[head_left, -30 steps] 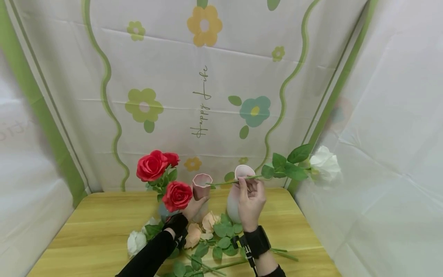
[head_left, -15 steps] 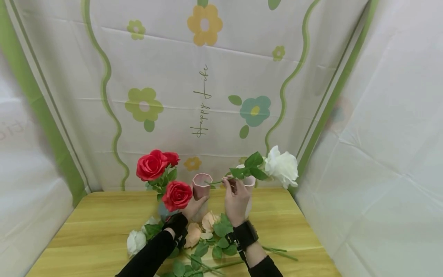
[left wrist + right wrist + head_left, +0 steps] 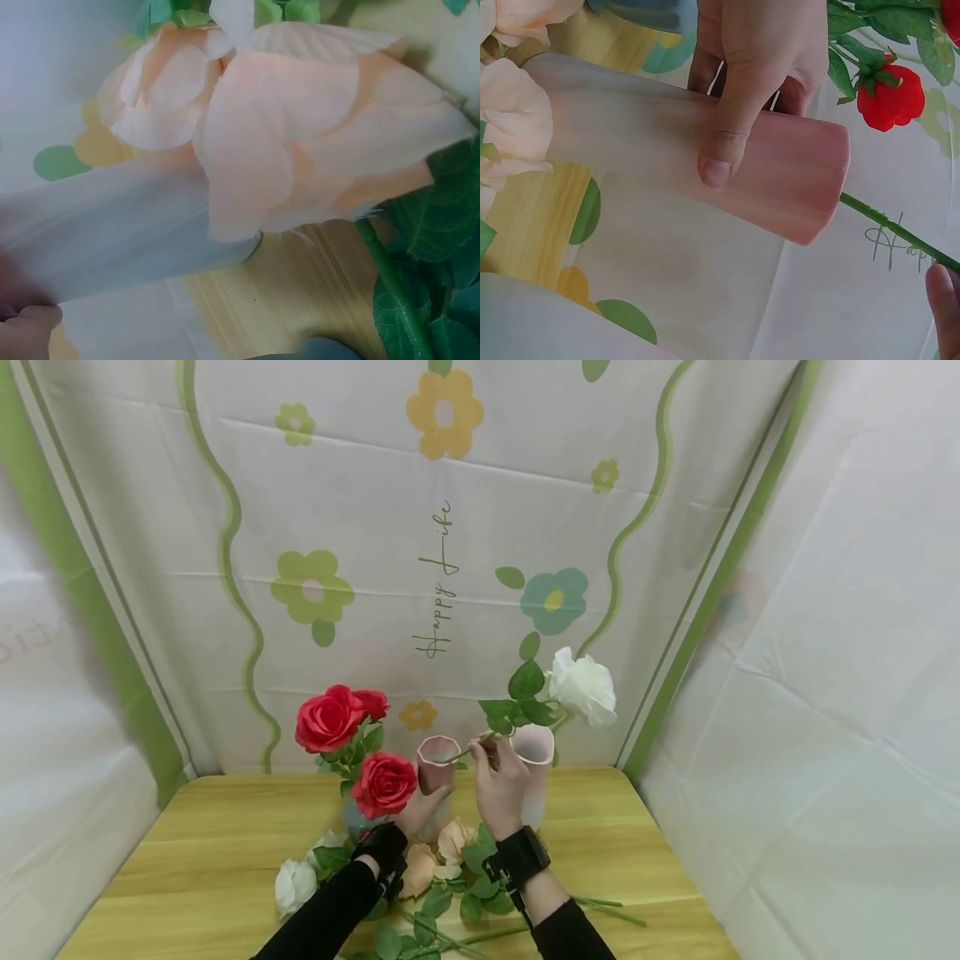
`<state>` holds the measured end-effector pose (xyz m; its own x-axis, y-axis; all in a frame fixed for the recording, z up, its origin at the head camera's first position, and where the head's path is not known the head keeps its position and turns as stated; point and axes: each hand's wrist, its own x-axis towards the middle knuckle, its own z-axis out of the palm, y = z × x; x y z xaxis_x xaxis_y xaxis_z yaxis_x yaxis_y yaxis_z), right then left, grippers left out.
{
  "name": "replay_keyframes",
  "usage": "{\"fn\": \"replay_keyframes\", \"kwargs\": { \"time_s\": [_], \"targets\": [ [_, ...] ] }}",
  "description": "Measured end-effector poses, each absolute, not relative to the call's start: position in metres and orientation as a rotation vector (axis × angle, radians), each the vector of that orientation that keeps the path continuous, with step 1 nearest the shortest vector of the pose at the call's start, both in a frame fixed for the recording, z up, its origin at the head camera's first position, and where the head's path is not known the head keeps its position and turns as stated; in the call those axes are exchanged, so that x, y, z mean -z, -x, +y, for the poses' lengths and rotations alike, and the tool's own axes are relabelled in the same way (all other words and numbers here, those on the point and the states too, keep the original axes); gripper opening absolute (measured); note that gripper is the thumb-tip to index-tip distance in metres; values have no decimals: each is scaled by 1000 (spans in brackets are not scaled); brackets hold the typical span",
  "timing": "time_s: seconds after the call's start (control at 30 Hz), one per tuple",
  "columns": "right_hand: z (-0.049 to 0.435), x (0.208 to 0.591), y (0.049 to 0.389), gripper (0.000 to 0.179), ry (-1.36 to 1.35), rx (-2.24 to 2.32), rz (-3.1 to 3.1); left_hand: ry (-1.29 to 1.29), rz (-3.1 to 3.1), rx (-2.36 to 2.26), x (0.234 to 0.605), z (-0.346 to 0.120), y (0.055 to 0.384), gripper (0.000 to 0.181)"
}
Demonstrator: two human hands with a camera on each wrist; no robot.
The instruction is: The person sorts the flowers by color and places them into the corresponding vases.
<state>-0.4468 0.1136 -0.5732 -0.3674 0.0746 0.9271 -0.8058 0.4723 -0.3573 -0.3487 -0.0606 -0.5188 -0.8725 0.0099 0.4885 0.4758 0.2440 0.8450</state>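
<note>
My left hand [image 3: 418, 810] grips a tall vase [image 3: 437, 768], pink at the top and pale grey below, standing on the table. Its thumb lies across the vase's side in the right wrist view, where the left hand [image 3: 754, 60] wraps the upper half. Between thumb and fingers, my right hand [image 3: 501, 787] pinches the green stem of a white rose [image 3: 583, 687]. The stem [image 3: 889, 223] slants down to the vase's mouth, its tip at the opening. In the left wrist view the vase's pale lower part [image 3: 112, 232] shows behind peach roses [image 3: 300, 135].
A second pink-and-white vase [image 3: 534, 793] stands just right of my right hand. Red roses [image 3: 327, 720] rise from a blue-grey vase [image 3: 358, 817] on the left. Peach roses [image 3: 420, 870], a white rose [image 3: 295, 887] and leafy stems lie on the wooden table [image 3: 202, 843] in front.
My right hand has moved left with the white rose, bringing its stem tip to the held vase's mouth. The bloom has swung left and up, and the left hand has stayed put.
</note>
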Motion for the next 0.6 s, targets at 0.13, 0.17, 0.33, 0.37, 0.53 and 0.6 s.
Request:
{"fn": "replay_keyframes", "kwargs": {
  "time_s": [0.13, 0.17, 0.33, 0.37, 0.53, 0.6],
  "targets": [
    [95, 460, 355, 15, -658, -1086, -1784, 439, -2131, 1673, 519, -61, 350, 80],
    [92, 436, 335, 14, -648, -1082, -1835, 440, -2131, 1669, 519, -61, 350, 80],
    [89, 427, 339, 3, -640, -941, -1952, 429, -2145, 1674, 520, -60, 350, 80],
    [88, 426, 341, 6, -643, -909, -1966, 418, -2152, 1677, 521, -60, 350, 80],
    [84, 427, 351, 4, -700, -823, -2002, 399, -2167, 1670, 523, -59, 351, 80],
    [83, 428, 355, 8, -733, -835, -2020, 407, -2152, 1667, 522, -59, 350, 80]
  ]
}}
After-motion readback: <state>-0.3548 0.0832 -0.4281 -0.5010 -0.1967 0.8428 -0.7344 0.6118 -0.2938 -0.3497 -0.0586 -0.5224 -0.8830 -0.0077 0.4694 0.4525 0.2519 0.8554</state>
